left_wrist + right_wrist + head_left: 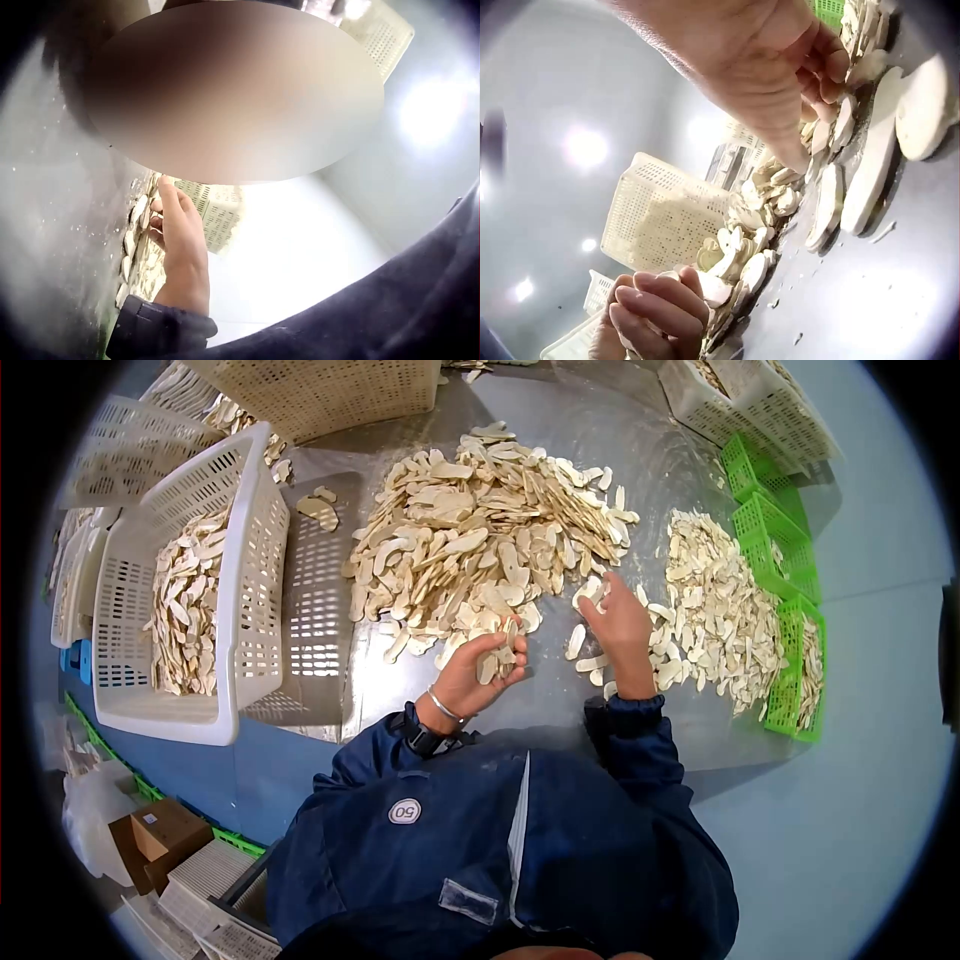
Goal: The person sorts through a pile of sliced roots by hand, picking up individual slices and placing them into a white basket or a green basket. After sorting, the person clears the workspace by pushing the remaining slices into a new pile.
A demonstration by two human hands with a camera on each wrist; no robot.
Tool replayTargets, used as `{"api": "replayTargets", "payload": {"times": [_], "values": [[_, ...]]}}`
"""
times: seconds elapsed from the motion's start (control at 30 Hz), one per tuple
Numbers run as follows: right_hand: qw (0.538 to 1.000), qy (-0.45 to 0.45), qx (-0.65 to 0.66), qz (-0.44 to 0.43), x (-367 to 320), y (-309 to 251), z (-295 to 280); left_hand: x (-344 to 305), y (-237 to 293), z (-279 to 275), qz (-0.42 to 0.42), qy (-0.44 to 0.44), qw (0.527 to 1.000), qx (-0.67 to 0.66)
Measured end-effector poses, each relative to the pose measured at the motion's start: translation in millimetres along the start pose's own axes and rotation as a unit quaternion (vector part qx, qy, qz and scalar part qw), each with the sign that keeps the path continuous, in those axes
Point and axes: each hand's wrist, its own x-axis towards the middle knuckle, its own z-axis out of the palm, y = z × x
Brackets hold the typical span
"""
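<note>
My left hand (478, 678) is palm up near the front of the big pile, its fingers curled round a few pale, flat dried slices (490, 664). In the right wrist view the left hand (660, 315) shows from its fingertips, beside slices. To the right, my right hand (620, 628) reaches down to the table with thumb and forefinger at a pale slice (588, 592). Its fingers are bent in the right wrist view, where the right hand (780, 82) is close over slices on the metal. The large pile (470, 530) of slices lies ahead of both hands.
A smaller heap (715, 610) lies right on the metal table (400, 705), beside green baskets (800, 680). At left stands a white perforated crate (265, 560) with slices inside. Another crate (330, 395) stands behind the pile, and more white crates (750, 410) stand back right.
</note>
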Motion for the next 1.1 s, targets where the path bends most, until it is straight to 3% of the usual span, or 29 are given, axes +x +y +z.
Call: {"api": "replayTargets", "payload": {"times": [0.1,0.2,0.23,0.33,0.37,0.47,0.6,0.63,0.73,0.77,0.83,0.93,1.1], "values": [[1.000,-0.016,0.011,-0.006,0,19,4,1,0,-2,0.000,-0.003,1.000,-0.004],[0.998,0.055,-0.039,-0.015,-1,41,9,0,-1,-3,-0.002,-0.001,1.000,-0.007],[0.978,0.169,-0.041,-0.112,-3,47,12,1,0,-3,-0.003,-0.002,1.000,-0.006],[0.984,0.159,-0.036,-0.070,-3,41,8,0,0,-1,-0.007,0.000,1.000,-0.006],[0.977,0.183,-0.015,-0.108,-3,41,14,0,-1,-1,-0.008,0.003,1.000,-0.005],[0.998,0.049,-0.003,-0.043,-4,14,6,-1,1,1,-0.005,0.010,1.000,0.000],[0.996,-0.047,-0.071,-0.003,-2,7,4,1,0,-2,0.009,0.005,1.000,0.007],[0.998,-0.016,-0.052,-0.013,-4,12,9,-1,1,5,0.012,0.013,1.000,0.014],[0.997,-0.074,0.033,-0.019,-6,17,-5,-2,1,11,0.017,0.002,1.000,0.016],[0.980,-0.145,0.136,-0.010,-6,14,-10,-3,0,14,0.020,0.002,1.000,0.012],[0.900,-0.276,0.337,0.010,-9,2,-21,-2,-2,12,0.019,-0.013,1.000,-0.006],[0.901,-0.276,0.330,-0.052,3,-18,-23,-2,0,17,0.010,-0.034,0.999,-0.015],[0.978,-0.067,0.196,-0.037,38,-43,10,0,-1,1,0.015,-0.030,0.999,-0.006]]}}
